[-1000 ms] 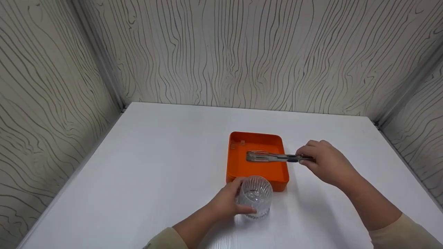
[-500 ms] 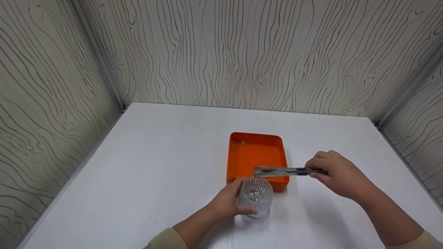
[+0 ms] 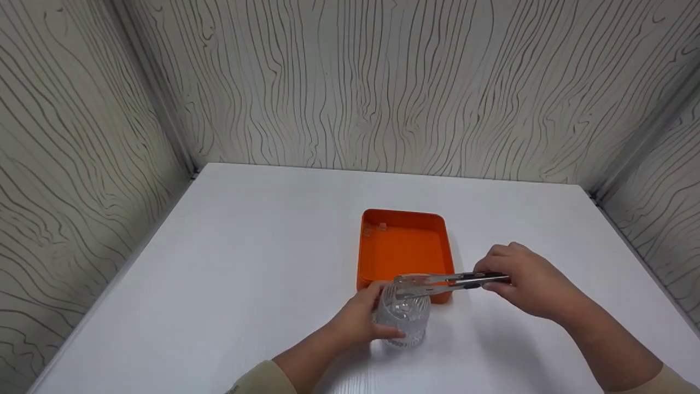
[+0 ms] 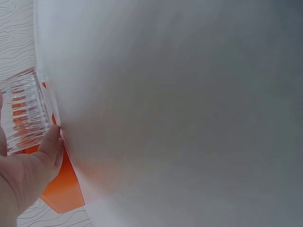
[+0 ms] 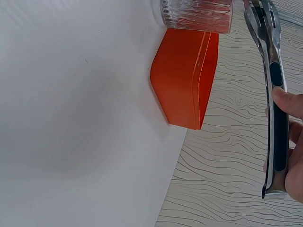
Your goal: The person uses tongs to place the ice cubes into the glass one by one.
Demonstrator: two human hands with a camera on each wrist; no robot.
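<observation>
L hand (image 3: 354,320) clamped round glass (image 3: 409,331) on white tbl (image 3: 262,246); R hand (image 3: 529,282), to right of glass, grips tongs (image 5: 276,73), tips at its mouth, partly blocking view in; contents unclear. Just beyond glass, orange tray (image 3: 410,251) w/ few clear bits (image 3: 383,226); patterned wall (image 3: 350,82) well beyond glass

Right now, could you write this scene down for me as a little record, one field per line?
Left hand: holds the clear ribbed glass
Right hand: holds metal tongs
Tongs' position: far end at the glass's mouth
Glass contents: hard to make out
Orange tray: just beyond the glass
In the tray: small clear pieces, far left corner
Table: white
</observation>
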